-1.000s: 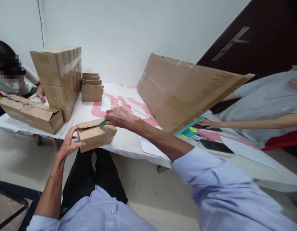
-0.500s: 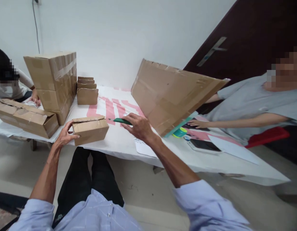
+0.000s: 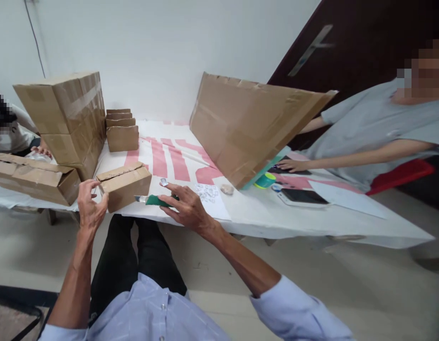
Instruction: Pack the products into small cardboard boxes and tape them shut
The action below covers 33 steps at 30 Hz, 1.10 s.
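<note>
A small closed cardboard box sits at the table's front edge, with a seam along its top. My left hand is curled at its left end, thumb and forefinger against the corner. In my right hand is a green utility knife, its blade out and pointing left, close to the box's lower right side. A small silvery piece shows at the tip of my right forefinger; what it is I cannot make out. Beyond that hand lies a paper with drawn shapes.
Stacked taped cartons and a long box stand left, near a person. Behind are upright small boxes. A large cardboard sheet leans at right, near green tape, a device with a dark screen and another person's hand.
My right hand has come left and nearer to me, bringing the knife close to the box. My left hand has turned more upright at the box's end. The view has shifted slightly.
</note>
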Motion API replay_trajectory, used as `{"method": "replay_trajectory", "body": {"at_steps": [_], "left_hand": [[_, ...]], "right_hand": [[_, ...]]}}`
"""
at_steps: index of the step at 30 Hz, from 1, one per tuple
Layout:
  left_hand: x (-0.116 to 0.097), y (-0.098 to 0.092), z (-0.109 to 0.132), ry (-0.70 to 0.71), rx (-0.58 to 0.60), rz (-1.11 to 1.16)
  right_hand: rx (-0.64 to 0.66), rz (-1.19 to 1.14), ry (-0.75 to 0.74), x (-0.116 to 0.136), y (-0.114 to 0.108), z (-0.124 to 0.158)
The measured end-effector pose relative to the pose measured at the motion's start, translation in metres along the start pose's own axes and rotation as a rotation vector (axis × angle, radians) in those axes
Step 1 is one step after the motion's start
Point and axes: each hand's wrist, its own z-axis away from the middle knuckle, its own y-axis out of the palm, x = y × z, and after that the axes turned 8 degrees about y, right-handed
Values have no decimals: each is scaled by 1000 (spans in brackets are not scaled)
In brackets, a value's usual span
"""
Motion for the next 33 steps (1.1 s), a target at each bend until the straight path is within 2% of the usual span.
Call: {"method": "replay_trajectory", "body": {"at_steps": [4,7,12,17,21,25,27,30,33], "left_hand": [[-50,7,-1,-24,204,289],[-71,19,-1,-102,379,498],[-79,34,-2,-335,534,710],[-81,38,-5,-378,587,743],[-80,43,-4,-326,556,729],[-73,45,-2,-319,341,653],[-69,43,1,-331,274,605],[-67,42,6,-353,257,577],[-67,46,13,-379,252,554]], "right_hand": [[32,7,-98,15,2,2],[79,25,-148,24,1,3],[92,30,-205,29,-4,2],[184,0,-133,28,-4,5],[194,-91,-82,25,2,12],[183,-71,37,5,14,30],[149,-46,204,-14,26,42],[110,-12,526,-41,52,60],[143,-9,755,-52,78,66]]}}
